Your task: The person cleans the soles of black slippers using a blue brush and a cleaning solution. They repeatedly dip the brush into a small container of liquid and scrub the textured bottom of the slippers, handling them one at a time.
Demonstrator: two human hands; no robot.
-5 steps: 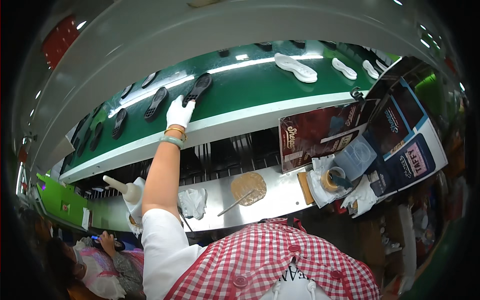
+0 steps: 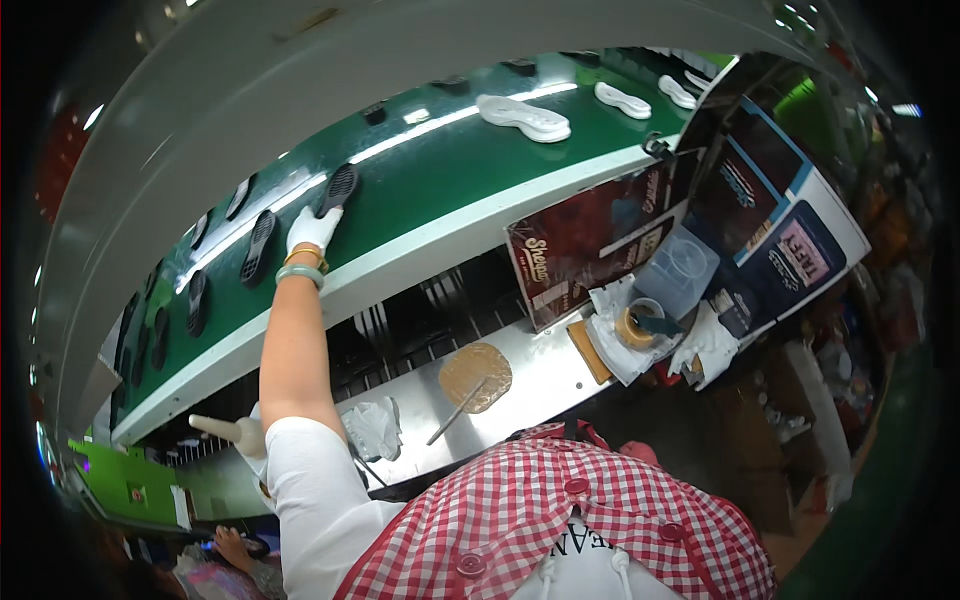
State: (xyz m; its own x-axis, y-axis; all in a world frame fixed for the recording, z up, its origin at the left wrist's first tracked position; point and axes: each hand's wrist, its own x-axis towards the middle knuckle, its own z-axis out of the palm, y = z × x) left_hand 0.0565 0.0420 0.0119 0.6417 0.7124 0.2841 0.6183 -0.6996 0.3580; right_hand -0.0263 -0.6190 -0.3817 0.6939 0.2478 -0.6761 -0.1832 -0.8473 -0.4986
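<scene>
My left hand (image 2: pixel 313 229), in a white glove with bare fingertips, reaches over the green conveyor belt (image 2: pixel 420 190). Its fingers close on the near end of a black shoe sole (image 2: pixel 339 189), whose ridged far part shows beyond them. Left of it lies another black sole (image 2: pixel 259 246), with several more farther along the belt. To the right on the belt rests a large white sole (image 2: pixel 524 118); a smaller white sole (image 2: pixel 622 100) sits beyond it. My right hand does not show.
Below the belt's white rail (image 2: pixel 430 232) runs a metal ledge (image 2: pixel 530 362). It bears a brown round pad (image 2: pixel 476 372) with a thin stick, a crumpled white cloth (image 2: pixel 372 428) and a white nozzle bottle (image 2: pixel 228 430). Right are cardboard panels (image 2: pixel 590 235), a clear plastic box (image 2: pixel 680 270) and a cup (image 2: pixel 634 325).
The whole view has shifted, so belt and ledge sit farther left and partly higher. My left hand stays at the same black sole, its fingers around the near end.
</scene>
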